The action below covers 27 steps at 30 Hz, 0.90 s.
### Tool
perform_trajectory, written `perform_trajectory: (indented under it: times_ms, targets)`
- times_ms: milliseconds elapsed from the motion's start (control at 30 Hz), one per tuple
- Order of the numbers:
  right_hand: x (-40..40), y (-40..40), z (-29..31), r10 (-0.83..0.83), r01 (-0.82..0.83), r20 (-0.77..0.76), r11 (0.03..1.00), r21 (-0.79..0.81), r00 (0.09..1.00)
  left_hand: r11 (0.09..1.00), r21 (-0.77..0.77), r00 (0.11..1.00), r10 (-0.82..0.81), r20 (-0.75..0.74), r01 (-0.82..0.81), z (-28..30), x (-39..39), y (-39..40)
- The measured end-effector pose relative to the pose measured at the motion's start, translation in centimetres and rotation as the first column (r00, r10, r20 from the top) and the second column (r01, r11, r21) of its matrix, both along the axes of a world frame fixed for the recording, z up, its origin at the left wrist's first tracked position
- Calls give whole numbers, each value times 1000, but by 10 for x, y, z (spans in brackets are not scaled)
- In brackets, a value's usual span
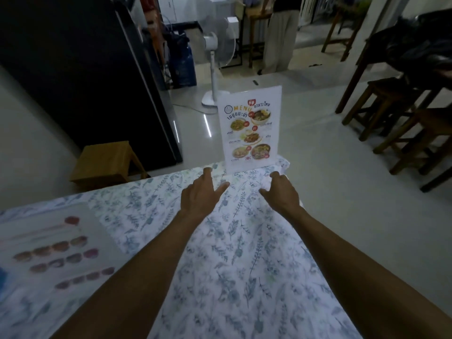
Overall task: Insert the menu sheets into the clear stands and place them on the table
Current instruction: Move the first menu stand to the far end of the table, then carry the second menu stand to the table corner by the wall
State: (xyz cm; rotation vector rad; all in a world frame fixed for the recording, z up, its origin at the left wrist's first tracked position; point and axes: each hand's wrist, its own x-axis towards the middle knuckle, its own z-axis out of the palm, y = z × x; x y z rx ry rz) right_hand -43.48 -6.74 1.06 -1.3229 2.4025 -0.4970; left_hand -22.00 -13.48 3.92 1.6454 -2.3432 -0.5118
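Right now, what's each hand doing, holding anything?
Left hand: open, empty, fingers spread just short of the menu stand.
Right hand: open, empty, also near the stand's base.

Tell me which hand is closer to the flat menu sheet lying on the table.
Left. The left hand is toward the flat menu sheet, though apart from it; the right hand lies farther away, across the left. Both hands are empty near the standing menu.

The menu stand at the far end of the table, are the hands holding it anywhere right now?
No. The menu stand stands upright unheld; the left hand and right hand are open just short of its base, holding nothing.
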Motion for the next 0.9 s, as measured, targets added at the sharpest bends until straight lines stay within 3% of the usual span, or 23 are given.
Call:
perform_trajectory:
  times_ms: [167, 367, 667, 900]
  targets:
    - [71, 64, 24, 5, -5, -8, 1000, 26, 1000, 998, -6, 998, -64, -12, 64, 21, 66, 72]
    - [184, 121, 46, 73, -73, 48, 997, 7, 996, 999, -24, 999, -31, 15, 31, 35, 174, 141]
    - [342, 158, 55, 283, -283, 87, 959, -13, 955, 982, 5, 982, 189, 28, -189, 28, 328, 210]
    - [396, 147, 58, 352, -352, 74, 936, -17, 933, 945, 62, 947, 322, -3, -321, 34, 400, 210]
